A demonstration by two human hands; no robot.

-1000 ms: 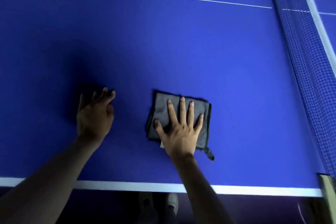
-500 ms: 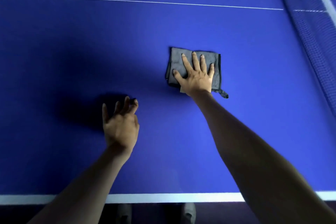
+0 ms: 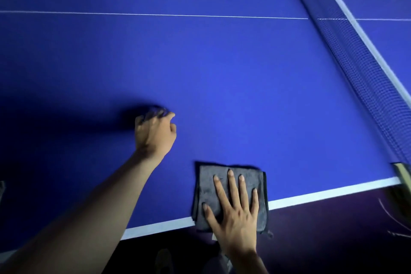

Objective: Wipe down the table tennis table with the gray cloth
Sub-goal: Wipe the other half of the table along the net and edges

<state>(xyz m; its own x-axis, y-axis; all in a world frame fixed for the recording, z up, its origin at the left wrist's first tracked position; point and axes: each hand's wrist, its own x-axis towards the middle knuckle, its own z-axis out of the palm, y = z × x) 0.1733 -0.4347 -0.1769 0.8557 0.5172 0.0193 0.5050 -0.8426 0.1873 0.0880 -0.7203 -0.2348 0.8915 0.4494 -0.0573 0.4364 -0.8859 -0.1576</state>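
My right hand (image 3: 235,213) lies flat, palm down, with the fingers (image 3: 231,184) spread apart, pressing on the gray cloth (image 3: 206,187). It grips nothing; it only bears down. The cloth is folded into a rough square and sits at about five o'clock in my view, right at the near edge of the table (image 3: 222,84). Its lower part covers the white edge line (image 3: 333,193) and seems to reach slightly past the edge (a small loop or tag hangs off its lower right corner).

At about nine o'clock from the cloth, and well apart from it, my left hand (image 3: 154,133) is on the blue surface. Its fingers are curled inward, loosely together, and it holds nothing that I can see. Whether the fingertips touch the table I cannot tell, since that part is blurred. A dark shadow spreads from this hand toward nine o'clock.

Further out, a thin white line (image 3: 155,15) crosses the table at twelve o'clock, running left to right. The net (image 3: 360,69) runs from one o'clock down to three o'clock, with a white band along its top, and more blue table shows beyond it. The net ends at a post or clamp (image 3: 402,173), at the table's corner near four o'clock. Below the near edge, at six o'clock, the floor is dark and I make out a pair of shoes (image 3: 164,260) only dimly.
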